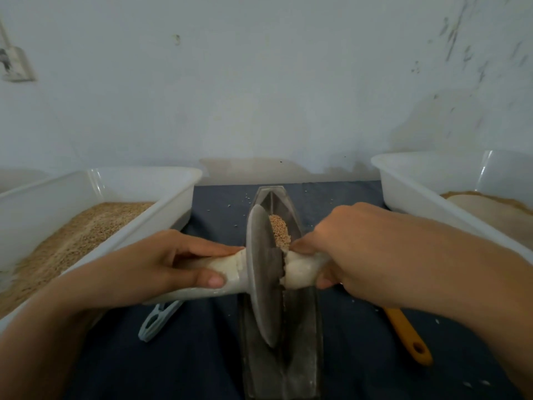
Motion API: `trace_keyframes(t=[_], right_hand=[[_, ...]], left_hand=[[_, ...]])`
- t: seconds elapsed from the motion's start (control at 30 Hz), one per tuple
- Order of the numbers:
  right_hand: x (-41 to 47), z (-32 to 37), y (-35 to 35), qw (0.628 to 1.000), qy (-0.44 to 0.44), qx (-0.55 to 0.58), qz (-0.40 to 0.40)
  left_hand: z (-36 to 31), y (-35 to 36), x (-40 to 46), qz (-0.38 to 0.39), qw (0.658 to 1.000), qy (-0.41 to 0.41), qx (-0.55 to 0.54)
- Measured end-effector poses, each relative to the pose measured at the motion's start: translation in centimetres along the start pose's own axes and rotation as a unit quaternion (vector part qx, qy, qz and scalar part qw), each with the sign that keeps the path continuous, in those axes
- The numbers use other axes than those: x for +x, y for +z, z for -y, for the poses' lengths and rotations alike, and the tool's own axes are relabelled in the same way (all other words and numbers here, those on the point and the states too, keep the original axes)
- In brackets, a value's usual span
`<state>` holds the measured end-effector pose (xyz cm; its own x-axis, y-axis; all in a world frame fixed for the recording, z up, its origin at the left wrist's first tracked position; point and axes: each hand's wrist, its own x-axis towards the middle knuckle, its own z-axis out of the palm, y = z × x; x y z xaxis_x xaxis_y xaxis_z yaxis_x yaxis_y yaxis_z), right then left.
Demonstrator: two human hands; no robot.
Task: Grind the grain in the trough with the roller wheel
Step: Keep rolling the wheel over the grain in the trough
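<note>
Between the hands, the roller wheel point(264, 272) is seen as dull grey metal, matt and dusted; the trough point(284, 356) below is a similar worn metal; the axle handle point(202, 284) appears pale and chalk-coated; the grain point(279, 230) looks coarse; smooth glossy white plastic forms the tubs point(161, 194); dark matt cloth point(187, 368) covers the table.

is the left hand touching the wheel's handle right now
Touching. The head view shows the left hand with fingers over the handle and thumb pressed on its near side, beside the wheel.
</note>
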<state>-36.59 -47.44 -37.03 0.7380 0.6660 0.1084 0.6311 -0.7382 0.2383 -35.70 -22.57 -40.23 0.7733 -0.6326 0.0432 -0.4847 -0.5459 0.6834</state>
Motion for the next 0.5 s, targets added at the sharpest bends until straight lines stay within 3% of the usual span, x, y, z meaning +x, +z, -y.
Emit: trace_keyframes(t=[0.1,0.27,0.37,0.5], right_hand=[[1.7,-1.1,1.4,0.998,0.045,0.032,-0.008],[4.3,-3.5,4.3,0.99,0.112,0.073,-0.038],[4.3,-4.0,5.0,0.988,0.117,0.088,-0.045],[3.5,-3.0,3.7,0.995,0.09,0.035,-0.011]], left_hand=[[0.5,0.6,1.1,-0.1,0.99,-0.041,0.092],[1.9,2.1,4.1,-0.253,0.935,-0.056,0.241],[2.0,2.5,4.8,-0.279,0.913,-0.012,0.297],[1.6,1.7,3.4,-0.224,0.95,-0.003,0.215]])
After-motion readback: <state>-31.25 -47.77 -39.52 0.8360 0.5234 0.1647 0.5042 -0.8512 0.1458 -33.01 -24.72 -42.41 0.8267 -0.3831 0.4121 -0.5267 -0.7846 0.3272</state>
